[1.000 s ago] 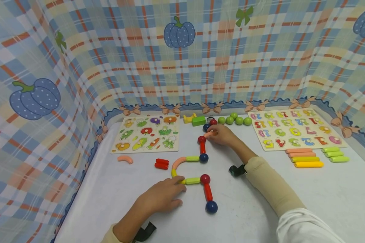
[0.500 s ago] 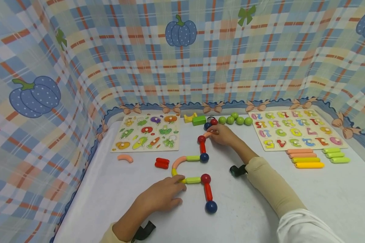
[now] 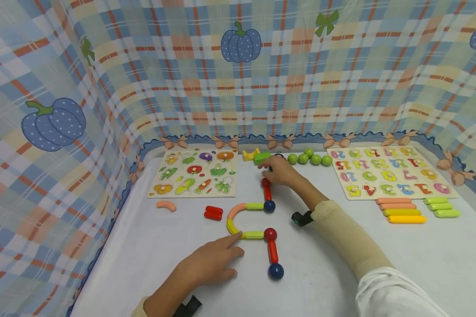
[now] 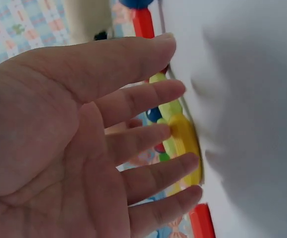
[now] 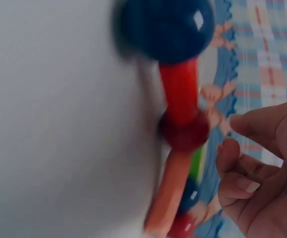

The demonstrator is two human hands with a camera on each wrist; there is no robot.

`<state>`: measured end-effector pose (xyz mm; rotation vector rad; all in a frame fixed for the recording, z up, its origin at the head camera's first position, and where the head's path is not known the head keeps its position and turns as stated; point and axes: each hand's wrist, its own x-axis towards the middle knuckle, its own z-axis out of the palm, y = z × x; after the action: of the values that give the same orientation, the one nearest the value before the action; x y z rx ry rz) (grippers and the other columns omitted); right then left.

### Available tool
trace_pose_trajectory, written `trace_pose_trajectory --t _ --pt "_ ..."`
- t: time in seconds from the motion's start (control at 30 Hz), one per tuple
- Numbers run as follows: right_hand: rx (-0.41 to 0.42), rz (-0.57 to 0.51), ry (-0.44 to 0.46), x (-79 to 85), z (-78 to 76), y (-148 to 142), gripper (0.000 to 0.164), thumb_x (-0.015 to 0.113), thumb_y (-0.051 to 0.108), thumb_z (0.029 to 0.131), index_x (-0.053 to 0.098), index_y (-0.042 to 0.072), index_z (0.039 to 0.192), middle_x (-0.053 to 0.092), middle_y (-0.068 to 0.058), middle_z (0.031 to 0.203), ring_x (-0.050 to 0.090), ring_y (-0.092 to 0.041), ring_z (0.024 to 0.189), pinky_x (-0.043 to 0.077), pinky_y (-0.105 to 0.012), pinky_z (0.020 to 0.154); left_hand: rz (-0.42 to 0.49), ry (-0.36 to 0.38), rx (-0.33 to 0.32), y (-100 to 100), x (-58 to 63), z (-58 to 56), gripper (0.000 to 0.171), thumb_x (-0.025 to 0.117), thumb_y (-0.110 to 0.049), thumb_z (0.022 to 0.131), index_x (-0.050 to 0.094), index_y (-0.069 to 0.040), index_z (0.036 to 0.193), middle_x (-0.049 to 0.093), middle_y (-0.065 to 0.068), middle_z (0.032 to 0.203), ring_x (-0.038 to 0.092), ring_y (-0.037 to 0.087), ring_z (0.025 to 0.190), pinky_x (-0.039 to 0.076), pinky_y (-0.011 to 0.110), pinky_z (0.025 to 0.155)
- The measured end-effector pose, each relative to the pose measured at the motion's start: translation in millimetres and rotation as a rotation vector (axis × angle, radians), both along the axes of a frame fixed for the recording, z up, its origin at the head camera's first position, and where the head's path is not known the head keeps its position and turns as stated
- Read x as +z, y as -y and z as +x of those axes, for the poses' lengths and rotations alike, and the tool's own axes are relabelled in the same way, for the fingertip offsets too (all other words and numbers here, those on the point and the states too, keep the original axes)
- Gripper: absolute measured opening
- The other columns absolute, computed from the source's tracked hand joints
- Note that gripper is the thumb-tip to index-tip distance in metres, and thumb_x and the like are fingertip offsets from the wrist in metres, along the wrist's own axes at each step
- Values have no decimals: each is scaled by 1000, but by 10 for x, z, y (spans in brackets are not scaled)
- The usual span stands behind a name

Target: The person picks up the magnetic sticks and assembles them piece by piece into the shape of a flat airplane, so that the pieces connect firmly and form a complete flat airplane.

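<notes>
A chain of magnetic rods and balls lies on the white table. My left hand [image 3: 212, 263] rests beside it with fingers spread, a fingertip touching or just at the yellow curved rod [image 3: 232, 226]. Green rods [image 3: 254, 235] and a salmon curved rod [image 3: 236, 210] join on there. At the far end my right hand [image 3: 279, 171] hovers over a red ball [image 3: 265, 182]. The right wrist view shows its fingers loosely bent around nothing. That red ball joins a red rod [image 5: 179, 89] and a salmon curved rod [image 5: 168, 193], which my hand hides in the head view.
A vegetable puzzle board [image 3: 195, 173] lies at left, a number board [image 3: 388, 171] at right. Green balls [image 3: 315, 159] and a green block [image 3: 261, 158] line the back. Loose rods include red ones [image 3: 213, 213], a yellow one [image 3: 407, 219] and green ones [image 3: 447, 213].
My right hand has let go of the salmon curved rod and shifted slightly left, over the red ball. The left fingers have drawn back a little from the yellow rod.
</notes>
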<state>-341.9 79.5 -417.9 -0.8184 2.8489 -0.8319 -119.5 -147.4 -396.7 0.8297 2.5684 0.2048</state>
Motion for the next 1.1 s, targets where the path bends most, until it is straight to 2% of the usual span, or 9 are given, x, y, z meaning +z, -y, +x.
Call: trace_pose_trajectory --t 0.13,0.27,0.37,0.5,0.67,0.77,0.87,1.0,1.1 --pt "145 41 -11 178 32 466 24 60 13 86 64 7 108 61 -4 101 54 -23 97 45 -35 81 -37 30 -8 -16 -1 69 53 70 -37 76 53 -27 125 27 0 145 33 17 126 41 37 92" --pt "368 92 -39 279 92 1042 25 57 12 87 63 8 111 60 -4 109 53 -19 102 43 -29 83 -49 54 -19 -35 8 117 56 70 -38 76 52 -27 127 30 3 143 33 19 127 42 38 90" --pt "548 137 -25 296 182 1455 28 54 12 89 60 10 116 57 -3 115 51 -17 104 42 -25 85 -47 78 -28 -61 8 154 57 68 -40 77 48 -27 130 33 5 142 33 24 127 42 42 89" --pt "692 180 34 284 361 1905 32 51 14 91 56 14 123 53 -1 121 48 -12 105 38 -20 86 -39 77 -43 -89 -8 203 61 66 -41 79 45 -24 133 33 8 141 31 31 127 42 47 88" --pt "743 314 52 235 592 2303 36 45 22 95 49 21 131 47 1 128 41 -8 115 32 -20 94 -38 26 -77 -83 -18 244 62 65 -41 80 43 -20 134 31 13 141 30 34 127 41 48 87" --pt "719 475 35 195 679 2424 38 44 27 95 46 25 133 37 2 137 36 -11 121 29 -24 99 -35 -8 -98 -88 -24 256 62 65 -41 80 43 -18 134 31 14 141 31 35 126 42 48 86" --pt "654 576 18 137 707 2458 36 48 28 92 49 27 129 35 5 136 38 -10 116 32 -26 96 -31 -28 -113 -99 -33 262 62 65 -41 80 44 -18 134 31 15 141 33 36 125 43 47 84" --pt "613 559 -2 87 684 2427 33 53 25 89 56 27 123 46 7 116 45 -9 93 38 -24 82 -46 -29 -117 -101 -38 254 62 65 -43 80 44 -18 133 32 15 140 34 35 124 44 47 84" --pt "641 514 -30 79 652 2392 28 55 22 89 61 24 116 50 8 102 45 -9 86 39 -22 76 -58 -23 -108 -94 -39 244 63 65 -43 80 44 -18 133 33 14 140 34 35 125 43 47 85"
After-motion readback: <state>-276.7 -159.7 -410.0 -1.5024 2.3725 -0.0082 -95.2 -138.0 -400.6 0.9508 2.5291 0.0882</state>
